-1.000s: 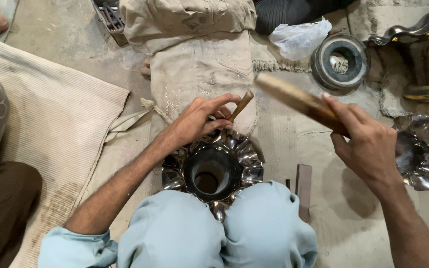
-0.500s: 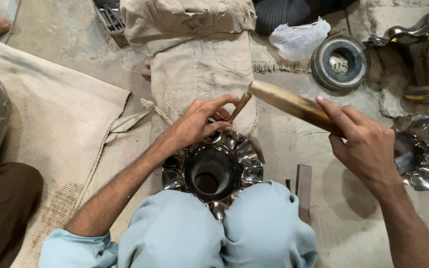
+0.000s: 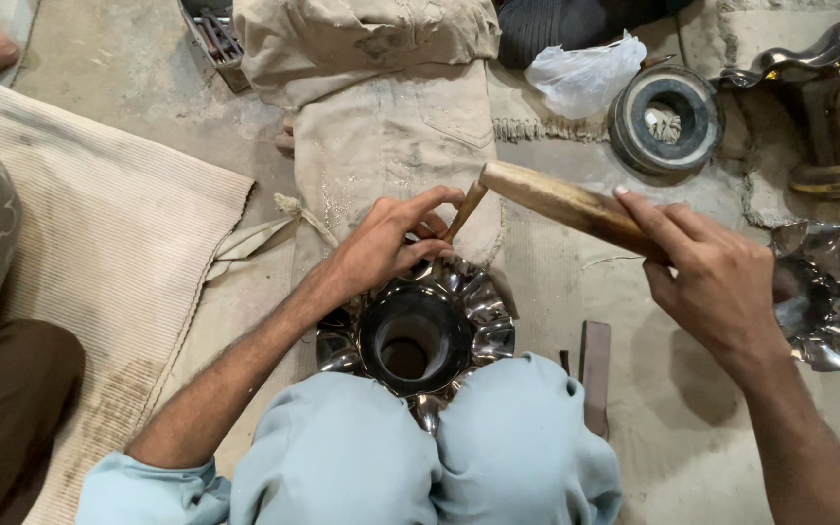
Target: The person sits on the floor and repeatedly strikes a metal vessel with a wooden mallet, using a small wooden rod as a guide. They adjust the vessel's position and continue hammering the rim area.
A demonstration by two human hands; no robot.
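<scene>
The left hand (image 3: 381,248) is closed around a thin wooden stick (image 3: 463,212), pinching it with the fingers. The stick stands tilted, and its low end is on the wavy rim of a shiny metal bowl (image 3: 478,316). The bowl has a round dark hole in the middle and sits between the person's knees, which are in light blue trousers (image 3: 420,457).

The right hand (image 3: 721,282) is wrapped tight around a thick wooden mallet (image 3: 561,202). The far end of the mallet touches the top of the stick.

Under the bowl lies a tan cloth (image 3: 391,126). A second shiny wavy bowl (image 3: 833,292) lies just to the right of the right hand. Farther back are a round metal ring (image 3: 665,119) and a white plastic bag (image 3: 580,78).
</scene>
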